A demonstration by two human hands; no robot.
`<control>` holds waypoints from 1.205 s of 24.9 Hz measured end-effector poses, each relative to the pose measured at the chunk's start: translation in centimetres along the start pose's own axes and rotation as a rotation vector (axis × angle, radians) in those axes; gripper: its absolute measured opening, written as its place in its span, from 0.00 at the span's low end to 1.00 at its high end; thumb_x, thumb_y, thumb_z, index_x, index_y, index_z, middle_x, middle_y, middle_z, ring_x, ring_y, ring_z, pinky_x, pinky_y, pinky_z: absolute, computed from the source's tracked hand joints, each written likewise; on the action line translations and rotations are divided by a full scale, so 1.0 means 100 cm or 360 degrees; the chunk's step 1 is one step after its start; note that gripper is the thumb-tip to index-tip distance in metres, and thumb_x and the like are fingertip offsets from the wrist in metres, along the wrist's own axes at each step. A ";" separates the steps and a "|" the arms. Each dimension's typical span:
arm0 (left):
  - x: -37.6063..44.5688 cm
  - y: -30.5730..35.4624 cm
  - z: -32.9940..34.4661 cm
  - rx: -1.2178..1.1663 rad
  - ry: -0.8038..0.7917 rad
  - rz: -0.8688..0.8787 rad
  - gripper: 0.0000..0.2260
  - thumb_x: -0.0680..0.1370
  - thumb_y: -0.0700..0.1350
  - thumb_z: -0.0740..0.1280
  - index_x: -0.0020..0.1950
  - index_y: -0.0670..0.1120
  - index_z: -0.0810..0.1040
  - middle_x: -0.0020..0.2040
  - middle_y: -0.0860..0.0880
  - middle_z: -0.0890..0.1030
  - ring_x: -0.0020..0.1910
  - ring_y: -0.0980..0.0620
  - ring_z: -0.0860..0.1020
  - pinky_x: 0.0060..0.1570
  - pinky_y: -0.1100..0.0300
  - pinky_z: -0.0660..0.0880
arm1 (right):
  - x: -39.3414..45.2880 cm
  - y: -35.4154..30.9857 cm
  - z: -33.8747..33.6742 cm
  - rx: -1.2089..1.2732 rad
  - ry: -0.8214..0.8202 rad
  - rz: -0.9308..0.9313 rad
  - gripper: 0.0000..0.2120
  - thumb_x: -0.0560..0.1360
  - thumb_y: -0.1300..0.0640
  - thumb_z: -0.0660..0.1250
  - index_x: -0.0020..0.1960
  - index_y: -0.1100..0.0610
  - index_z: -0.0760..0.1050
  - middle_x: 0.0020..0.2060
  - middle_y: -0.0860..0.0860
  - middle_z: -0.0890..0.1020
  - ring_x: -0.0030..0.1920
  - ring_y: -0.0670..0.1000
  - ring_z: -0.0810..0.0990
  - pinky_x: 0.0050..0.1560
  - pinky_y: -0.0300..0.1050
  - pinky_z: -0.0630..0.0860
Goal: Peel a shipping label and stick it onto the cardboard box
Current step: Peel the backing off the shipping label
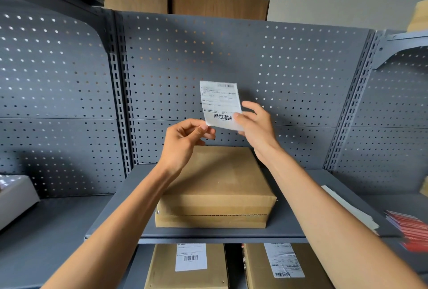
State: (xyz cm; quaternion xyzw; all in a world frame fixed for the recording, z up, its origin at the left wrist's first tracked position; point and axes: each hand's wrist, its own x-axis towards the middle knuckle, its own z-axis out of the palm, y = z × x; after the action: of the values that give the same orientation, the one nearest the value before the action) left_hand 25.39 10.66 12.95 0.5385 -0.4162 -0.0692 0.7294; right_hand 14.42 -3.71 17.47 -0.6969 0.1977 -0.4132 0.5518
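A white shipping label (220, 101) with a barcode is held upright in the air in front of the grey pegboard. My right hand (256, 126) grips its lower right edge between thumb and fingers. My left hand (185, 141) pinches the label's lower left corner with thumb and forefinger. Below both hands a plain brown cardboard box (217, 193) lies flat on the grey metal shelf (289, 230), its top bare.
On the shelf below stand two cardboard boxes (187, 270) (287, 268) that carry labels. White sheets (349, 210) and a red stack (412, 230) lie at the right. A white box (14, 198) sits at the left. Brown cartons (217, 4) stand on top behind.
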 end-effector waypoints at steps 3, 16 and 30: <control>0.004 -0.005 -0.001 -0.0053 0.0075 -0.0105 0.06 0.81 0.40 0.67 0.49 0.39 0.83 0.47 0.42 0.88 0.50 0.46 0.86 0.49 0.53 0.78 | -0.005 0.004 0.000 -0.0601 -0.0017 -0.0114 0.19 0.77 0.55 0.69 0.67 0.52 0.75 0.56 0.46 0.78 0.53 0.47 0.75 0.53 0.43 0.72; 0.002 -0.002 0.002 0.0357 0.0006 0.0106 0.05 0.79 0.42 0.71 0.47 0.43 0.87 0.46 0.49 0.88 0.47 0.57 0.84 0.51 0.71 0.73 | -0.023 -0.009 0.012 -0.0726 -0.0388 -0.0438 0.06 0.72 0.50 0.74 0.46 0.50 0.85 0.32 0.39 0.83 0.32 0.43 0.76 0.35 0.33 0.71; 0.001 0.003 -0.001 0.0338 0.0068 0.0144 0.04 0.77 0.38 0.72 0.48 0.42 0.88 0.44 0.54 0.88 0.46 0.60 0.84 0.48 0.71 0.75 | -0.023 -0.010 0.019 -0.0741 -0.0227 -0.0652 0.07 0.75 0.57 0.69 0.43 0.53 0.86 0.38 0.45 0.86 0.40 0.45 0.81 0.41 0.39 0.74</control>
State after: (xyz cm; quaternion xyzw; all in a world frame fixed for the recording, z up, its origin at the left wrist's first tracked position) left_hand 25.42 10.76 13.26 0.5948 -0.4295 0.0198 0.6793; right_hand 14.41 -0.53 17.46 -0.8570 0.1033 -0.4095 0.2953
